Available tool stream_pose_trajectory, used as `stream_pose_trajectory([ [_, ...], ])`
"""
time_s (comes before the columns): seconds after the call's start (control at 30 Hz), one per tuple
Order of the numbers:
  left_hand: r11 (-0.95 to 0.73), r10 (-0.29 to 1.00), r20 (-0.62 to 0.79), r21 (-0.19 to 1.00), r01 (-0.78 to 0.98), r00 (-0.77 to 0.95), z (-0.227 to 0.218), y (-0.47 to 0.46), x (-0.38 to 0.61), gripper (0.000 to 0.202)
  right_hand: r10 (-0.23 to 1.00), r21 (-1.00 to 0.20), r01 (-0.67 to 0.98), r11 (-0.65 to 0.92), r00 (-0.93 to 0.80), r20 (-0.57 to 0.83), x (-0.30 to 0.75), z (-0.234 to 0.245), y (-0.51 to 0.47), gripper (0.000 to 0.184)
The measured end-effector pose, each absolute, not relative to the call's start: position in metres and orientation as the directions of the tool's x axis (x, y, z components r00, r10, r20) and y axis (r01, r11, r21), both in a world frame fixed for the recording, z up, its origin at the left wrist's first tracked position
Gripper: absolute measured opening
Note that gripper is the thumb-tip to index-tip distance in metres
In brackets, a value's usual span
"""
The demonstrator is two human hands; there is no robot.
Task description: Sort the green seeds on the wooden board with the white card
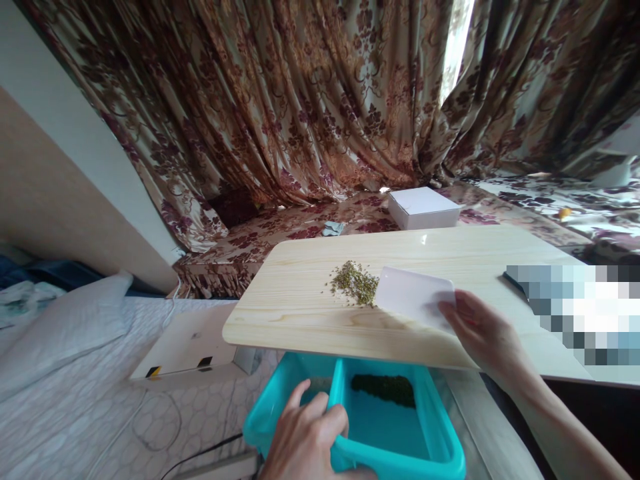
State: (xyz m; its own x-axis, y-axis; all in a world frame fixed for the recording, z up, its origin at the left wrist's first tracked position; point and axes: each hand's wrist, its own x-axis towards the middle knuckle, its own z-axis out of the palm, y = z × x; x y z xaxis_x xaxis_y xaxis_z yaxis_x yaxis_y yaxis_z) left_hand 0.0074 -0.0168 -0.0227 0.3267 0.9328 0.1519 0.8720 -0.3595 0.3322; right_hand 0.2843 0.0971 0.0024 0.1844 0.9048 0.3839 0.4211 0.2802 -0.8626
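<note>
My right hand (483, 337) is closed on a flat white plastic scraper (413, 293), whose far edge rests on the light wooden tabletop (310, 313) right beside a small pile of green-brown seeds (355, 281). My left hand (307, 437) grips the rim and inner divider of a turquoise plastic bin (440, 440) held below the table's near edge. A dark heap of the same seeds (384, 389) lies in the bin's right compartment.
A white box (424, 207) sits on floral fabric behind the table. Heavy floral curtains (300, 100) hang at the back. A white pillow (65, 320) and a quilted bed lie to the left, with a flat white board (185, 343) and a dark cable (200, 453) below the table.
</note>
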Motion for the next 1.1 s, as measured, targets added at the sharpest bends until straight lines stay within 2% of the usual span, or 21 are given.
stream_pose_trajectory([
  [0.47,-0.336,0.940,0.061,0.322,0.885,0.334,-0.012,-0.017,0.007,0.042,0.909,-0.863,0.392,0.318,0.134,0.395,0.281,0.000,0.102,0.028],
  [0.67,-0.299,0.949,0.007,0.324,0.898,0.314,-0.007,-0.018,0.009,0.037,0.900,-0.847,0.445,0.291,0.173,0.400,0.278,0.005,0.103,0.024],
  [0.8,-0.294,0.952,0.020,0.327,0.898,0.305,-0.008,-0.019,0.008,0.040,0.915,-0.855,0.428,0.292,0.134,0.380,0.278,0.004,0.100,0.024],
  [1.1,-0.225,0.962,-0.067,0.343,0.912,0.263,0.000,-0.021,0.006,0.038,0.906,-0.864,0.411,0.290,0.172,0.386,0.283,0.007,0.088,0.023],
])
